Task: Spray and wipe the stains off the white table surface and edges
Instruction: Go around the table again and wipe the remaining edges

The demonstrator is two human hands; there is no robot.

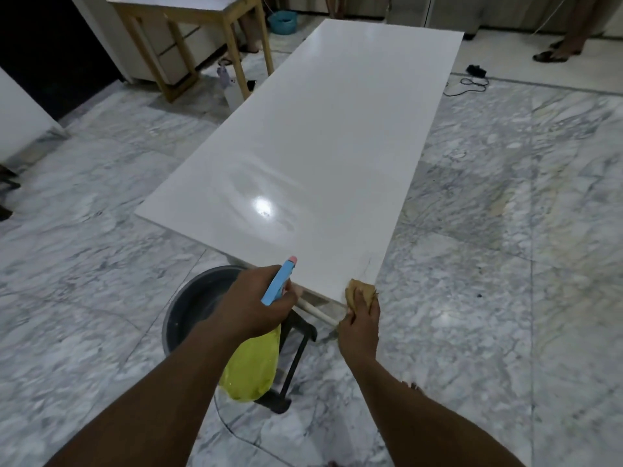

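Tabletop [323, 129] gleams white over marble floor [505, 298].
Your left hand [259, 305] grips the spray bottle [251, 362], nozzle aimed along the table; right hand [359, 325] presses cloth [360, 291] at its near corner.

The long white surface [323, 136] runs from near to far, glossy, with wet smears near its near end. A tan cloth [360, 291] presses against its near right corner.

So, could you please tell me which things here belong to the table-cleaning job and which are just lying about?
Job:
white table
spray bottle in the left hand
brown cloth under the right hand, at the near corner

Lying about:
grey basin
wooden table
black cable
teal bowl
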